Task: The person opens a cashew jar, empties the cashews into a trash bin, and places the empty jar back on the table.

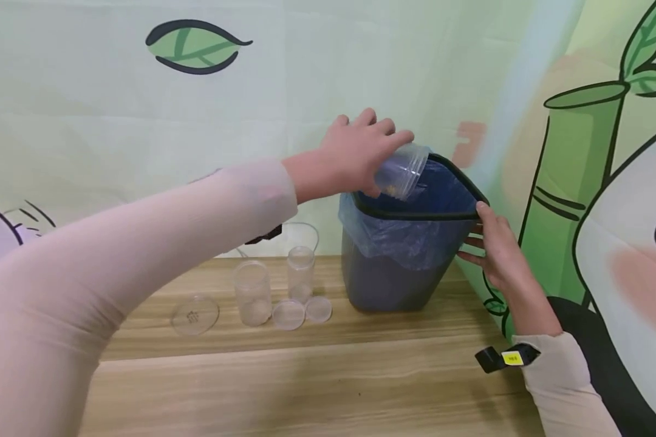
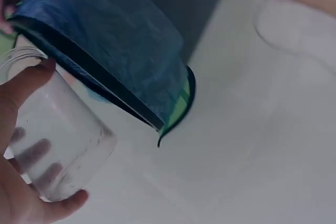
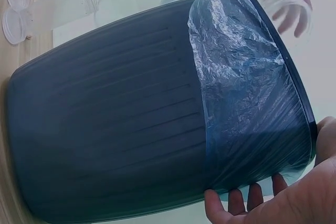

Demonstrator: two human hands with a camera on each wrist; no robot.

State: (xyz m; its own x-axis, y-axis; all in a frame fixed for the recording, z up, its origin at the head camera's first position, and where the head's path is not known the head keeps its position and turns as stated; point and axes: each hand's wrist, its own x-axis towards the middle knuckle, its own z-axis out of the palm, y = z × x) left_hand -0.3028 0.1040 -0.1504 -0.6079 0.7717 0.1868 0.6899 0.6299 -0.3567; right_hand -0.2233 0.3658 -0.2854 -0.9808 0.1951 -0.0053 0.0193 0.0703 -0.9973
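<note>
My left hand (image 1: 355,156) holds a clear plastic jar (image 1: 403,172) on its side, its mouth toward the opening of a dark grey trash can (image 1: 388,285). Small specks cling inside the jar, seen also in the left wrist view. A blue trash bag (image 1: 410,240) lines the can and folds over its black rim. On the can's right side, my right hand (image 1: 500,252) grips the rim, thumb on top and fingers against the outer wall. In the right wrist view those fingertips (image 3: 215,205) touch the can and bag. The can tilts slightly.
Left of the can, two clear jars (image 1: 252,294) stand without lids on the wooden table (image 1: 284,388). Two small round lids (image 1: 288,315) lie before them, and a larger clear lid (image 1: 195,315) lies farther left. A printed cloth backdrop (image 1: 142,133) rises behind.
</note>
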